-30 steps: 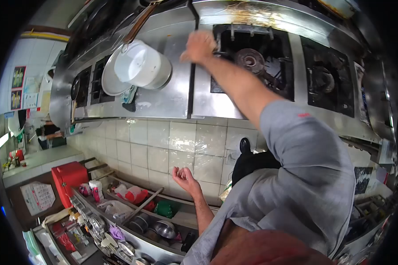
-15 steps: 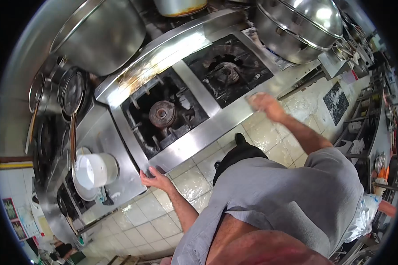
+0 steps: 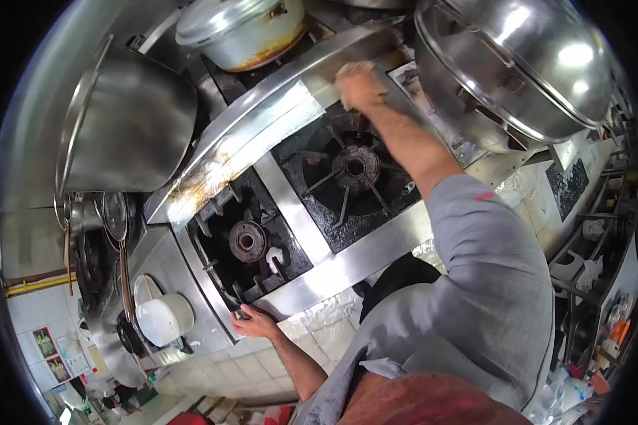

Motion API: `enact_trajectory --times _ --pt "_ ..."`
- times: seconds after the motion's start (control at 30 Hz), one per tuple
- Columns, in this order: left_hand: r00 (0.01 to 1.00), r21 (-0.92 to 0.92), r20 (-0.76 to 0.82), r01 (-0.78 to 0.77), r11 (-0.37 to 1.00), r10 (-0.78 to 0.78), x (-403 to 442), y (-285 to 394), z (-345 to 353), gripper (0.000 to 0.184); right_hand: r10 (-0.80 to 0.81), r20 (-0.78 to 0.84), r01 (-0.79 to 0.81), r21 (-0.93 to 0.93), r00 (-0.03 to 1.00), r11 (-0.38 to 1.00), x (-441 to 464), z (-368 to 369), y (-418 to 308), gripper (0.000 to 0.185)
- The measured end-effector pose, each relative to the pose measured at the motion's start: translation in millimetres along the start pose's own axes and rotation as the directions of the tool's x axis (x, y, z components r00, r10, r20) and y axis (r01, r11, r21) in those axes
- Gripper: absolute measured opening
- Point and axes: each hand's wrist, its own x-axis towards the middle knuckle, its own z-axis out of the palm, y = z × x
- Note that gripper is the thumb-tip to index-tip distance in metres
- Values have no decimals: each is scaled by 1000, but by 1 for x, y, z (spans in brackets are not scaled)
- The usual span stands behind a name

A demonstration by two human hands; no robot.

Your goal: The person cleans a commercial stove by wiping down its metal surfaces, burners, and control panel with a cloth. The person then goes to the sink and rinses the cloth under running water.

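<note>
"Gas stove [image 3: 294,207] first: how far along does it look?"

"Only partway, at a guess. The front rail [image 3: 337,270] shines, but brown staining marks the back panel [image 3: 216,176], and the left burner [image 3: 247,242] and right burner [image 3: 354,166] sit in dark, grimy-looking wells."

"And the hands?"

"Well apart, with the stove spread between them. The right hand [image 3: 361,86] is behind the right burner, near the back ledge; blur hides whether it grips anything. The left hand [image 3: 255,323] curls at the stove's front left corner, its contents impossible to tell."
</note>
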Motion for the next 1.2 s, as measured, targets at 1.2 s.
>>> enact_trajectory --times 1.2 --pt "967 -673 83 -124 729 241 -98 129 -85 51 -237 -514 507 486 824 712 -355 -57 148 31"
